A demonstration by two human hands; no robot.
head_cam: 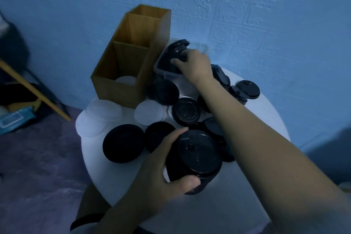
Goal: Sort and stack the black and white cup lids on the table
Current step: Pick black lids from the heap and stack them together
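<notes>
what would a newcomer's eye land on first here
First, the right hand, stretched across the round white table and holding tilted black lids in a clear plastic tub at the back. Nearer the camera, the left hand holds a black lid stack. A tall wooden box stands back left with white lids in its front compartment.

- Wooden divided box (pixel 121 74), upright, at the far left edge of the table (pixel 114 176).
- Clear plastic tub (pixel 163 73), just beside the box.
- Blue textured wall (pixel 266 15) behind.
- Slanted yellow wooden bar (pixel 36 91) and blue packet (pixel 15 119), possibly wipes, on the floor (pixel 38 167) at left.
</notes>
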